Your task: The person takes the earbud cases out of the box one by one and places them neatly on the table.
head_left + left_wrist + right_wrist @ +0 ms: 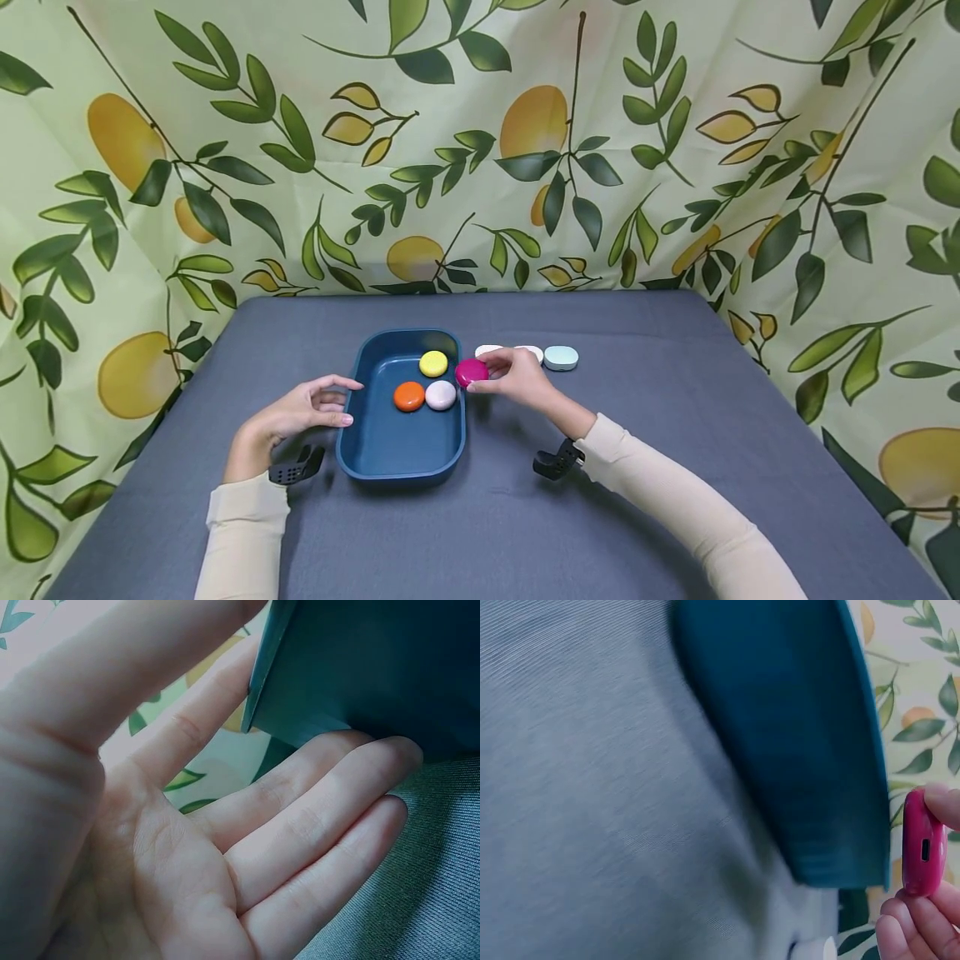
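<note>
A blue rectangular bin (401, 454) sits on the table, with a yellow disc (433, 363), an orange disc (408, 397) and a pale pinkish-white disc (440, 396) lying inside. Its left side is touched by my left hand (303, 410); in the left wrist view those fingers (307, 817) extend loosely along the outer wall. Just over the right rim, my right hand (517, 377) pinches a magenta rounded disc (472, 372) between thumb and fingers. The right wrist view shows the magenta disc (922, 844) on edge, with a small dark slot in its side.
Behind the right hand, a pale mint oval piece (561, 358) stands on the grey table cloth (525, 517), beside two white pieces (489, 349) partly hidden by that hand. A leaf-patterned curtain (465, 192) closes off the back and sides.
</note>
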Demonstrator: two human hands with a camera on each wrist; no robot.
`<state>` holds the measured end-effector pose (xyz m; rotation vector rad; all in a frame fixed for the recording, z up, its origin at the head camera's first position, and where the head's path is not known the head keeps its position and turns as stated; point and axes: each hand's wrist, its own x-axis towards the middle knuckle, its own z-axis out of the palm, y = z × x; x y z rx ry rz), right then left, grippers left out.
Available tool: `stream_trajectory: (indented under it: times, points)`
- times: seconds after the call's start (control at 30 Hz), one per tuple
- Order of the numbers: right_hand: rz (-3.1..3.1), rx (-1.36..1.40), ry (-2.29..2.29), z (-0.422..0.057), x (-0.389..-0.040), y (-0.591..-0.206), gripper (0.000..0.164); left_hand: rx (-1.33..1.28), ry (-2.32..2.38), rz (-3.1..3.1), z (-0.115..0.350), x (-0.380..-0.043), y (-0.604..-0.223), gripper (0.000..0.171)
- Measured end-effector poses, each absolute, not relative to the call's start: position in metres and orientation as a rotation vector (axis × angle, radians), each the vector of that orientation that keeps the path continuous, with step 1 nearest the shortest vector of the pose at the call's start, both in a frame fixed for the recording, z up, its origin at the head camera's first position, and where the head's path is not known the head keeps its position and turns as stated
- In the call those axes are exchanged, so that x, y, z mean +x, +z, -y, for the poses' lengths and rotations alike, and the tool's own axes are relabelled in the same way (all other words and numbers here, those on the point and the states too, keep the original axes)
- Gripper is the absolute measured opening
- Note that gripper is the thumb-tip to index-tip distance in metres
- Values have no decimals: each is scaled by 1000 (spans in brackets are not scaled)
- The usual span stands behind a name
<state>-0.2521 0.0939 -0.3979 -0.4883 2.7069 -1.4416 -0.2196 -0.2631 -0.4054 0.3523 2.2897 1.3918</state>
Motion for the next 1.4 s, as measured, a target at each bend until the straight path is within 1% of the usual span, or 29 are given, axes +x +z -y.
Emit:
stream_trajectory:
  times: [0.3, 0.53, 0.8, 1.13, 1.4]
  points:
    - [-2724, -402, -1470, -112, -251, -417, 43, 350, 1378, -2306, 263, -219, -405, 65]
    - [-2762, -362, -1446, -119, -257, -429, 43, 358, 1380, -2311, 264, -220, -406, 67]
    - [-2838, -277, -1308, -121, -260, -436, 43, 373, 1384, -2306, 265, -220, -407, 66]
    - [-2891, -333, -1208, -118, -261, -440, 44, 363, 1396, -2292, 264, -220, -406, 66]
    - [-2918, -307, -1195, -114, -259, -438, 45, 363, 1388, -2315, 265, -220, -408, 65]
